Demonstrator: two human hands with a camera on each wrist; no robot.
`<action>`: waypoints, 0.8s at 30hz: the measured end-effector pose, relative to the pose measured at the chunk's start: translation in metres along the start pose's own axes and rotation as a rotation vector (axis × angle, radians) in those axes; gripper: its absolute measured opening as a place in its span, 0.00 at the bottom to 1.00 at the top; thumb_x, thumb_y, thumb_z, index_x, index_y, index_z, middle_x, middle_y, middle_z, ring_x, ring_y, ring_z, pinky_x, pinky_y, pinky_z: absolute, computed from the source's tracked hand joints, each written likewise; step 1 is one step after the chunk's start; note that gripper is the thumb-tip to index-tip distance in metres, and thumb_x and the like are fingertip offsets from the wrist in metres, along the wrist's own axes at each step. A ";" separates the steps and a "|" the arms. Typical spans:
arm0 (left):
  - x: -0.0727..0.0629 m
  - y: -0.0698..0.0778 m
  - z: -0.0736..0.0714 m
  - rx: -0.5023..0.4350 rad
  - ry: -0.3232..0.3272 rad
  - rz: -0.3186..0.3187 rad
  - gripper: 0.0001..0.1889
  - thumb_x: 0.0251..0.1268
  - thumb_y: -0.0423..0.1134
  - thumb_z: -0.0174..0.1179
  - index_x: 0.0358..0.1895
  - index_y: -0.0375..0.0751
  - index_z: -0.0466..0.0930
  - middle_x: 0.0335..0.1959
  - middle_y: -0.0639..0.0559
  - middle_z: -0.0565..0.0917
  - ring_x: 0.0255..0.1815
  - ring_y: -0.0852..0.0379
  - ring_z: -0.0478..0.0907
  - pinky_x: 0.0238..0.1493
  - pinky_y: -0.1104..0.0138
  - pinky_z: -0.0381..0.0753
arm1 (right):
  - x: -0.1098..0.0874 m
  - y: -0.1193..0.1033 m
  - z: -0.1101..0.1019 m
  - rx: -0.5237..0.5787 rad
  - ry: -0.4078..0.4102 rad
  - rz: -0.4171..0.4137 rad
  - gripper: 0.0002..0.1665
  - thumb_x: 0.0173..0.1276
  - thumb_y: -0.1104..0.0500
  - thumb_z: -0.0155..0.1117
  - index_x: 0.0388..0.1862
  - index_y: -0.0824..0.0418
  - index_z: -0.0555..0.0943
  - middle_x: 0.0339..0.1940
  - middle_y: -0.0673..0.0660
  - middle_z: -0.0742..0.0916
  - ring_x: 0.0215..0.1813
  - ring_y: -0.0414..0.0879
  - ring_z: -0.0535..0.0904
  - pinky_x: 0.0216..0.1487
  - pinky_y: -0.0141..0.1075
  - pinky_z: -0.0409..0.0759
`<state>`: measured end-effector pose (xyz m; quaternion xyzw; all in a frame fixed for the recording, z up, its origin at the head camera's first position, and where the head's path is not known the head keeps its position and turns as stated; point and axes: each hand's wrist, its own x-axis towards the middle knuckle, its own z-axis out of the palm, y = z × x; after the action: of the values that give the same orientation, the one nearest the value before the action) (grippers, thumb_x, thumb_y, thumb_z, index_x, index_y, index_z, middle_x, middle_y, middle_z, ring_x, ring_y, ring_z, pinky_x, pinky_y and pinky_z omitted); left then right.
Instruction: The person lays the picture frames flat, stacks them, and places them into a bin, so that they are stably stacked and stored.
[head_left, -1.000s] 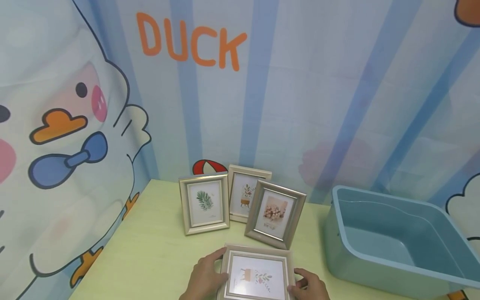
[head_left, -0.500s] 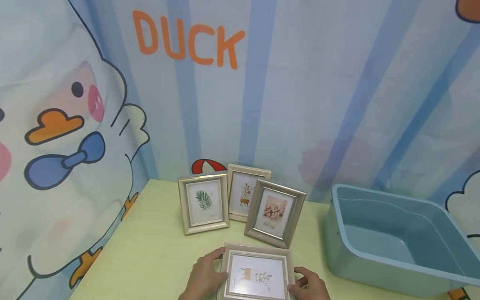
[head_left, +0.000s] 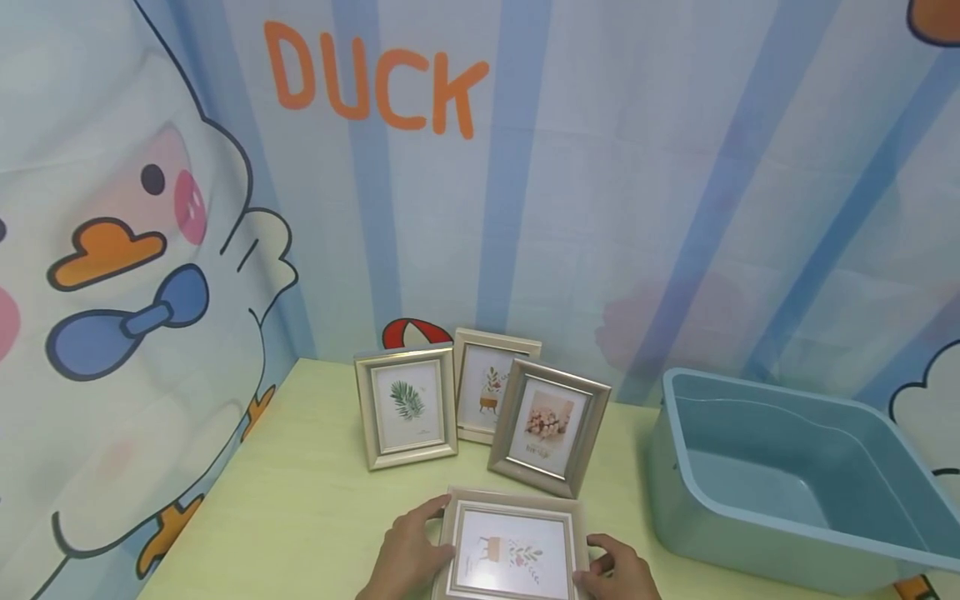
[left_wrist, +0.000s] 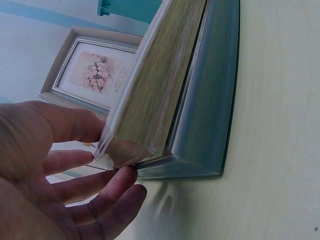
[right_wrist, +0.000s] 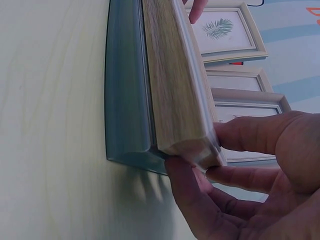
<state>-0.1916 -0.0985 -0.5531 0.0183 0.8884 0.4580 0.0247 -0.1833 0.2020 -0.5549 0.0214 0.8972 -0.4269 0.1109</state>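
Note:
A picture frame [head_left: 513, 550] with a potted-plant print lies face up at the table's near edge. In the wrist views its wood-grain side [left_wrist: 155, 75] sits on top of a second, glossy blue-green frame [right_wrist: 125, 90]. My left hand [head_left: 408, 546] grips the upper frame's left edge, thumb on its face and fingers at its side. At the opposite edge, my right hand [head_left: 617, 569] pinches it between thumb and fingers. Behind stand three more frames: one with a green leaf [head_left: 407, 408], one with a plant print [head_left: 480, 387], and one with pink flowers [head_left: 550, 425].
A blue-green plastic tub [head_left: 750, 525] stands to the right on the pale yellow-green table [head_left: 300, 500]. A striped cloth backdrop [head_left: 585, 183] with duck drawings hangs behind the table and along its left side.
Both hands hold the same places on the upper frame. Only the head view has shifted very slightly.

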 end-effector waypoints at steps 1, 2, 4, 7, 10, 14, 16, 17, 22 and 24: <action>-0.001 0.000 0.000 -0.010 -0.003 -0.002 0.36 0.41 0.29 0.68 0.64 0.37 0.76 0.55 0.36 0.84 0.23 0.58 0.75 0.29 0.60 0.83 | 0.000 0.000 0.000 0.004 -0.001 0.001 0.29 0.57 0.61 0.74 0.55 0.73 0.78 0.26 0.52 0.84 0.31 0.47 0.81 0.34 0.41 0.82; -0.001 0.000 0.000 -0.023 -0.007 -0.003 0.37 0.42 0.29 0.67 0.64 0.36 0.75 0.56 0.35 0.84 0.20 0.60 0.71 0.24 0.64 0.80 | 0.000 0.000 0.000 0.005 -0.002 0.003 0.29 0.57 0.61 0.74 0.55 0.73 0.78 0.26 0.53 0.85 0.32 0.47 0.81 0.35 0.42 0.82; -0.003 -0.001 0.000 -0.048 -0.018 -0.004 0.37 0.42 0.28 0.67 0.65 0.35 0.74 0.56 0.32 0.83 0.14 0.62 0.63 0.16 0.71 0.71 | 0.000 0.000 0.001 0.008 -0.008 0.009 0.29 0.57 0.61 0.74 0.56 0.73 0.77 0.27 0.53 0.85 0.32 0.48 0.82 0.36 0.43 0.83; -0.004 -0.004 0.001 -0.068 -0.024 -0.003 0.37 0.43 0.28 0.66 0.66 0.35 0.74 0.56 0.30 0.82 0.12 0.64 0.59 0.12 0.74 0.64 | 0.001 0.001 0.001 0.016 -0.019 0.017 0.30 0.58 0.61 0.74 0.56 0.74 0.77 0.27 0.53 0.84 0.33 0.49 0.82 0.36 0.45 0.83; -0.004 -0.006 -0.001 -0.082 -0.046 -0.004 0.37 0.45 0.30 0.66 0.67 0.36 0.72 0.56 0.32 0.82 0.18 0.61 0.71 0.18 0.70 0.73 | 0.001 0.003 -0.001 0.026 -0.030 0.005 0.31 0.58 0.60 0.74 0.57 0.73 0.77 0.28 0.53 0.85 0.34 0.49 0.83 0.37 0.46 0.84; -0.003 -0.009 -0.005 -0.127 -0.086 -0.008 0.37 0.51 0.33 0.68 0.69 0.39 0.70 0.60 0.32 0.77 0.44 0.44 0.82 0.36 0.53 0.85 | 0.001 0.006 -0.005 0.058 -0.031 -0.028 0.31 0.59 0.58 0.74 0.58 0.73 0.76 0.31 0.53 0.86 0.37 0.51 0.85 0.39 0.47 0.85; -0.002 -0.010 -0.006 -0.136 -0.072 0.017 0.36 0.53 0.34 0.69 0.69 0.39 0.70 0.62 0.31 0.75 0.52 0.36 0.79 0.43 0.45 0.84 | 0.001 0.007 -0.008 0.071 -0.003 -0.041 0.30 0.60 0.59 0.73 0.58 0.73 0.77 0.32 0.53 0.86 0.38 0.51 0.85 0.40 0.46 0.86; -0.001 -0.010 -0.007 -0.141 -0.061 0.027 0.36 0.53 0.33 0.70 0.69 0.39 0.70 0.62 0.30 0.75 0.55 0.33 0.77 0.46 0.43 0.83 | 0.002 0.006 -0.010 0.077 0.024 -0.048 0.29 0.60 0.60 0.73 0.57 0.73 0.78 0.33 0.54 0.86 0.38 0.50 0.85 0.41 0.44 0.86; 0.007 -0.006 -0.013 -0.155 0.006 0.086 0.33 0.55 0.30 0.68 0.67 0.37 0.72 0.66 0.30 0.73 0.63 0.27 0.73 0.55 0.39 0.81 | 0.005 -0.007 -0.021 0.127 0.186 -0.109 0.24 0.61 0.65 0.72 0.55 0.71 0.80 0.38 0.58 0.88 0.37 0.43 0.85 0.41 0.33 0.84; 0.012 -0.002 -0.016 -0.180 0.004 0.101 0.32 0.56 0.30 0.67 0.68 0.38 0.72 0.68 0.29 0.72 0.64 0.26 0.71 0.56 0.40 0.81 | 0.006 -0.016 -0.027 0.161 0.230 -0.144 0.23 0.62 0.66 0.71 0.55 0.70 0.80 0.41 0.61 0.88 0.38 0.38 0.84 0.42 0.31 0.84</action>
<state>-0.2043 -0.1122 -0.5453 0.0599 0.8417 0.5366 0.0012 -0.1964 0.2126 -0.5272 0.0147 0.8660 -0.4992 -0.0256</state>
